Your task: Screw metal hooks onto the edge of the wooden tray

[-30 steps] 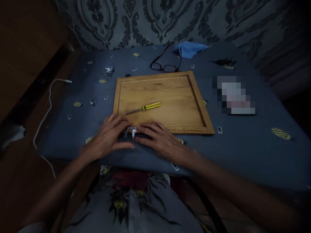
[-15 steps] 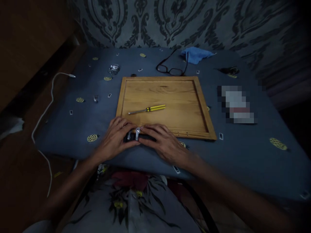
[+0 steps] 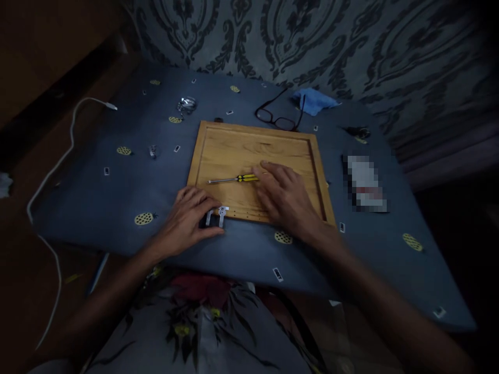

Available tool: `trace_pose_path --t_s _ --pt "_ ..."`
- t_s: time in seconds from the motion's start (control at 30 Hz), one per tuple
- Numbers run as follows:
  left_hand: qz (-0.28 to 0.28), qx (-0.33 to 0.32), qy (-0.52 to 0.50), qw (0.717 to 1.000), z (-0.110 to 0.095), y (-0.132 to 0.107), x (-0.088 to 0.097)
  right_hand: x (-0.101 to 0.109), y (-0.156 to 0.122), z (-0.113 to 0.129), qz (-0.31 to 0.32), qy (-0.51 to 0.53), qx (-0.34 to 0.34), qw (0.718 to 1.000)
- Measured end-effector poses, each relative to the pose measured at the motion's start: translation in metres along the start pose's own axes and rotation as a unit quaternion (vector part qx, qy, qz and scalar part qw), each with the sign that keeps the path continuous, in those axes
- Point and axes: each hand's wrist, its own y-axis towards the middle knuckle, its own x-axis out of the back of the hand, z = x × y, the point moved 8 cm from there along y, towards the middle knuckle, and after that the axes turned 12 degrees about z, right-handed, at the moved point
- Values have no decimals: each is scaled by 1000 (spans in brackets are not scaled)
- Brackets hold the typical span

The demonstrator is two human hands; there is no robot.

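My left hand (image 3: pixel 195 215) is closed at the near edge of the wooden frame-edged board (image 3: pixel 253 148). Between its thumb and fingers is a small silver metal fitting (image 3: pixel 222 214) with two upright arms, against the board's edge; its exact kind is unclear. A screwdriver (image 3: pixel 228 180) with a yellow-and-black handle lies on the board, its tip pointing left. Over the handle's right end, my right hand (image 3: pixel 286 195) has its fingers stretched and slightly spread, a little blurred. Part of the handle is hidden beneath these fingers. Small holes run along the board's near edge.
Eyeglasses (image 3: pixel 278 119) and a blue cloth (image 3: pixel 316 101) lie behind the board. Metal pieces (image 3: pixel 187 105) and a smaller one (image 3: pixel 153 151) rest to the left. A white cable (image 3: pixel 72 140) hangs over the left side. On the right is a blurred-out packet (image 3: pixel 365 182).
My right hand has left the metal fitting and moved up and right to the screwdriver's handle. My left hand stays on the fitting. The view has turned slightly.
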Motion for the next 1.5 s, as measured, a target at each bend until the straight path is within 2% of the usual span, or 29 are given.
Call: trace_pose_path --t_s 0.1,0.2,0.3,0.43,0.57,0.67,0.8,0.87,1.07,1.23,1.5 --pt "0 -1 -3 1000 -1 0 1 -15 10 -19 42 5 -36 998" --pt "1 -5 -2 1000 -2 0 2 -19 11 -24 29 27 -30 999" --pt "2 -6 -1 1000 -2 0 2 -12 9 -22 10 70 -7 997" --pt "3 -5 5 1000 -1 1 1 23 3 -23 -79 166 -27 983" --pt "-10 -24 11 1000 -3 0 4 70 -6 -18 -201 248 -64 945" --pt "-10 -24 12 1000 -3 0 5 87 -6 -7 -229 255 -60 937" --pt "-7 -14 16 1000 -4 0 6 77 2 11 -157 198 -32 967" --pt "0 -6 14 1000 -3 1 6 71 2 15 -142 187 -29 972" --pt "0 0 8 1000 -2 1 6 77 -11 23 -214 248 -49 944" --pt "-4 -7 20 1000 -2 2 6 70 -11 30 -197 300 -41 932" --pt "4 15 24 1000 -1 2 5 62 -10 34 -183 323 -21 928"
